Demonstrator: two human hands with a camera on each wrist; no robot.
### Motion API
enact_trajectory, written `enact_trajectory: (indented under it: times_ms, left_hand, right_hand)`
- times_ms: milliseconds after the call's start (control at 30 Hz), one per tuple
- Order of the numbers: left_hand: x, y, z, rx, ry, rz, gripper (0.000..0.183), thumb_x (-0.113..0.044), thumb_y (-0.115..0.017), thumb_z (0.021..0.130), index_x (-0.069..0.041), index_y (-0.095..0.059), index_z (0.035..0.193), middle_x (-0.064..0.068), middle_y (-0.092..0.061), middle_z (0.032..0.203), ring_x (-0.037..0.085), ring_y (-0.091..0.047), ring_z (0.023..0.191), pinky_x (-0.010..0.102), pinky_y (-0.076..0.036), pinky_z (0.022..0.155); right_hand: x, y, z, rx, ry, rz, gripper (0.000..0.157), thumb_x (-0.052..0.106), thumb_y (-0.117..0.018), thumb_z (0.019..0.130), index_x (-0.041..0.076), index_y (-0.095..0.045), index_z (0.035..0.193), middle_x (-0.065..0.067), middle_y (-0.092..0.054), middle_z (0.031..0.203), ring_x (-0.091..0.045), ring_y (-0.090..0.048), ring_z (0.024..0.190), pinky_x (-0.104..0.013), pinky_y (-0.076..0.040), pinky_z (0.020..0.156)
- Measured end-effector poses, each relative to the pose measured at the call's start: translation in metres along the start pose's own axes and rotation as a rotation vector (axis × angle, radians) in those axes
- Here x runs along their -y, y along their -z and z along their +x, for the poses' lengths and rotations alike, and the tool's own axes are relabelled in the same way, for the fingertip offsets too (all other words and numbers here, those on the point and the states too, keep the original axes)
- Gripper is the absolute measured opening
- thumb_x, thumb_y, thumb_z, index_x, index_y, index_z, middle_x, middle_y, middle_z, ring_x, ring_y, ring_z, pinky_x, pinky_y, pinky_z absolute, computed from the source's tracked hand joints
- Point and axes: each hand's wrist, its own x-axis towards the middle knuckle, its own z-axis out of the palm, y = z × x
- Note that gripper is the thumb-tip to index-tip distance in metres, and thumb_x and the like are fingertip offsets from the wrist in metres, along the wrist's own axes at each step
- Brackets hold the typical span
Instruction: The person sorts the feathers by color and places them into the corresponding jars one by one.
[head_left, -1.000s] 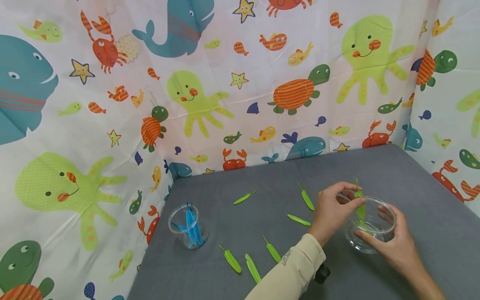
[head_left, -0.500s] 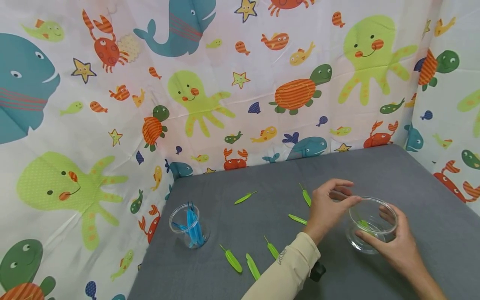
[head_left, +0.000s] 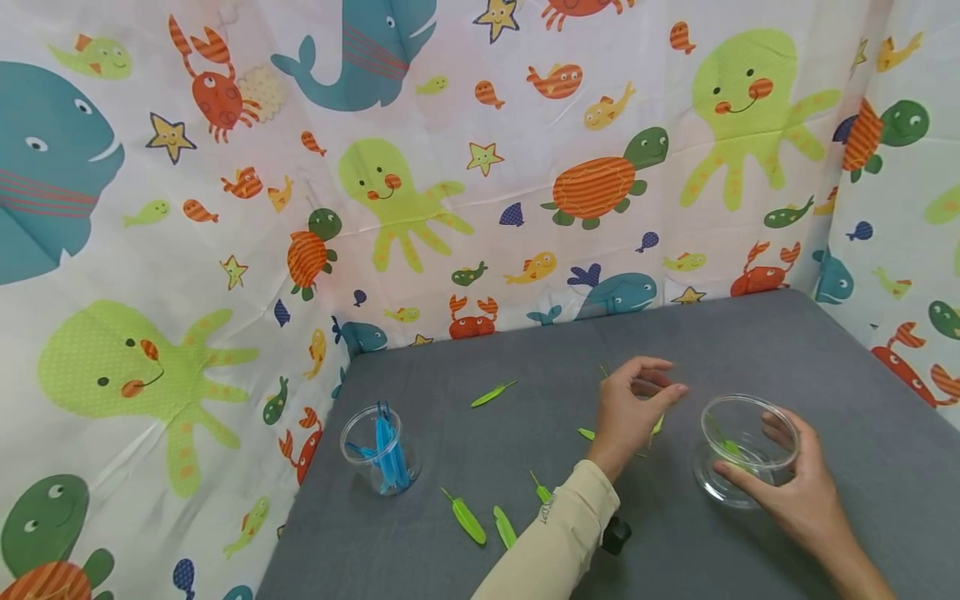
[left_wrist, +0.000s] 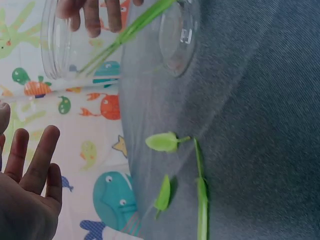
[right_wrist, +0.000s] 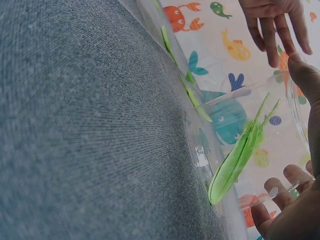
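Observation:
My right hand (head_left: 806, 492) grips a clear round jar (head_left: 707, 471) by its side, thumb at the near wall and fingers round the far one. Green feathers (right_wrist: 237, 160) lean inside the jar, stems up, in the right wrist view. To the jar's left, my left hand (head_left: 633, 408) is in the air over the table, its fingers parted and nothing held; the left wrist view shows this left hand (left_wrist: 30, 185) with loosely extended fingers. Below it in the head view lies a green feather (head_left: 657, 425), partly hidden by the hand.
More green feathers lie about the grey table, among them one feather (head_left: 465, 518) in front and another feather (head_left: 493, 394) farther back. At the left stands a second clear jar (head_left: 356, 467) with slim blue pieces (head_left: 390, 454). A printed curtain (head_left: 450, 242) borders the table.
My left hand let a green feather drop into the jar and moved away to the left, over the feathers on the table. The right hand stayed on the jar.

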Motion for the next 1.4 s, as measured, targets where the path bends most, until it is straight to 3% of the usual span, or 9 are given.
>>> enact_trajectory:
  times_ms: [300, 433, 533, 600, 700, 967, 1067, 1267, 1400]
  left_hand:
    - [0.018, 0.011, 0.005, -0.035, 0.016, 0.019, 0.024, -0.029, -0.078, 0.091, -0.031, -0.072, 0.113, -0.011, -0.072, 0.097, -0.004, -0.065, 0.09, 0.018, -0.053, 0.08]
    - [0.033, 0.021, 0.009, -0.053, 0.018, 0.067, 0.023, -0.027, -0.077, 0.092, -0.031, -0.071, 0.113, -0.008, -0.074, 0.101, 0.005, -0.067, 0.096, 0.023, -0.053, 0.086]
    - [0.044, 0.032, 0.013, -0.068, 0.017, 0.107, 0.022, -0.027, -0.075, 0.094, -0.031, -0.071, 0.115, -0.005, -0.075, 0.106, 0.016, -0.068, 0.103, 0.027, -0.053, 0.089]
    - [0.05, 0.041, 0.015, -0.082, 0.023, 0.125, 0.022, -0.026, -0.075, 0.095, -0.031, -0.071, 0.115, -0.004, -0.074, 0.108, 0.021, -0.067, 0.107, 0.029, -0.053, 0.09]
    - [0.06, 0.054, 0.019, -0.1, 0.029, 0.155, 0.021, -0.025, -0.073, 0.095, -0.03, -0.071, 0.116, -0.003, -0.074, 0.109, 0.023, -0.066, 0.108, 0.032, -0.054, 0.091]
    - [0.086, 0.094, 0.029, -0.216, 0.065, 0.245, 0.019, -0.019, -0.073, 0.095, -0.022, -0.073, 0.114, 0.001, -0.074, 0.104, 0.022, -0.066, 0.103, 0.042, -0.054, 0.094]
    - [0.094, 0.109, 0.033, -0.288, 0.09, 0.34, 0.021, -0.015, -0.073, 0.095, -0.017, -0.073, 0.115, 0.002, -0.074, 0.102, 0.024, -0.066, 0.102, 0.045, -0.048, 0.097]
    - [0.111, 0.134, 0.039, -0.469, 0.17, 0.61, 0.03, -0.012, -0.075, 0.092, -0.018, -0.073, 0.121, 0.004, -0.076, 0.102, 0.027, -0.065, 0.099, 0.051, -0.038, 0.087]
    - [0.119, 0.148, 0.039, -0.499, 0.201, 0.691, 0.031, -0.01, -0.076, 0.09, -0.017, -0.074, 0.121, 0.009, -0.075, 0.106, 0.03, -0.063, 0.099, 0.053, -0.036, 0.085]
  right_hand:
    - [-0.001, 0.0, 0.0, -0.009, -0.003, -0.004, 0.115, 0.031, -0.089, 0.079, 0.027, -0.01, 0.163, -0.026, -0.034, 0.159, 0.03, -0.023, 0.118, -0.074, -0.025, 0.109]
    - [0.0, 0.0, 0.0, -0.011, 0.004, -0.013, 0.114, 0.031, -0.089, 0.079, 0.027, -0.011, 0.163, -0.025, -0.035, 0.159, 0.031, -0.023, 0.116, -0.071, -0.027, 0.107]
    - [-0.001, 0.001, -0.001, -0.012, 0.01, -0.04, 0.113, 0.032, -0.089, 0.08, 0.028, -0.012, 0.163, -0.023, -0.037, 0.159, 0.032, -0.023, 0.114, -0.049, -0.031, 0.112]
    - [-0.001, 0.001, -0.001, -0.014, 0.014, -0.056, 0.112, 0.032, -0.089, 0.08, 0.029, -0.013, 0.162, -0.022, -0.038, 0.158, 0.032, -0.024, 0.113, -0.033, -0.032, 0.106]
    - [-0.001, 0.002, -0.001, -0.017, 0.018, -0.068, 0.111, 0.032, -0.089, 0.08, 0.029, -0.014, 0.162, -0.02, -0.039, 0.158, 0.031, -0.025, 0.114, -0.023, -0.03, 0.096]
    - [0.0, 0.003, -0.001, -0.015, 0.027, -0.054, 0.109, 0.031, -0.088, 0.08, 0.032, -0.015, 0.161, -0.017, -0.039, 0.159, 0.03, -0.026, 0.113, -0.022, -0.029, 0.09]
    - [0.0, 0.003, 0.0, -0.014, 0.019, -0.062, 0.11, 0.032, -0.088, 0.08, 0.03, -0.014, 0.162, -0.017, -0.038, 0.159, 0.031, -0.025, 0.113, -0.025, -0.03, 0.092]
    - [0.001, 0.003, 0.0, -0.003, 0.001, -0.067, 0.112, 0.033, -0.088, 0.08, 0.026, -0.012, 0.163, -0.02, -0.037, 0.159, 0.031, -0.024, 0.114, -0.044, -0.031, 0.101]
    - [0.003, 0.003, -0.001, 0.006, -0.015, -0.048, 0.114, 0.034, -0.088, 0.08, 0.025, -0.01, 0.163, -0.023, -0.036, 0.159, 0.031, -0.023, 0.116, -0.062, -0.03, 0.101]
